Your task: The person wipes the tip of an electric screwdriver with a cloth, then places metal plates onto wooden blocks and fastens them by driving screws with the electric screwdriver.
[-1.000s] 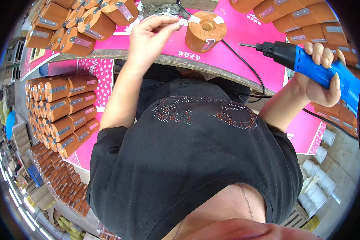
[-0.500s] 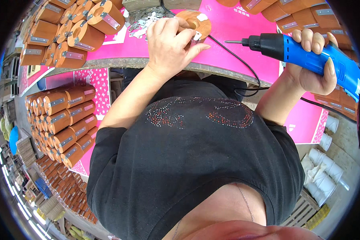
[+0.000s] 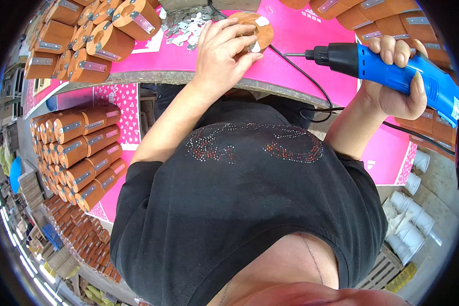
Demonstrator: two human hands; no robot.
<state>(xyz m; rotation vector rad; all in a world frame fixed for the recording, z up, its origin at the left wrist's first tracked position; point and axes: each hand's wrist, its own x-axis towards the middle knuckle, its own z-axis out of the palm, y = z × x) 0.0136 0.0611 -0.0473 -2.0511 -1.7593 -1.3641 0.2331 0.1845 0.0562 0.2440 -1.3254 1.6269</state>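
Left hand (image 3: 222, 53) is over the round wood block (image 3: 265, 34) on the pink tabletop (image 3: 324, 66), just right of the loose metal pieces (image 3: 193, 30). Thumb and index are at the near tab (image 3: 255, 47) on the block's top; contact looks likely, but can't tell if they pinch it or just press it down. Far tab (image 3: 261, 21) sits on the top too, no fingers on it

Right hand (image 3: 390, 99) is wrapped firmly round the blue electric screwdriver (image 3: 392, 69); bit (image 3: 294, 54) points left toward the block, tip clear of it

Step in hand reads as placing or steadying the near tab. Next move calls for a settled tab, block kept from turning, then the bit swung over it and tipped steeply down, fingertips out of its path
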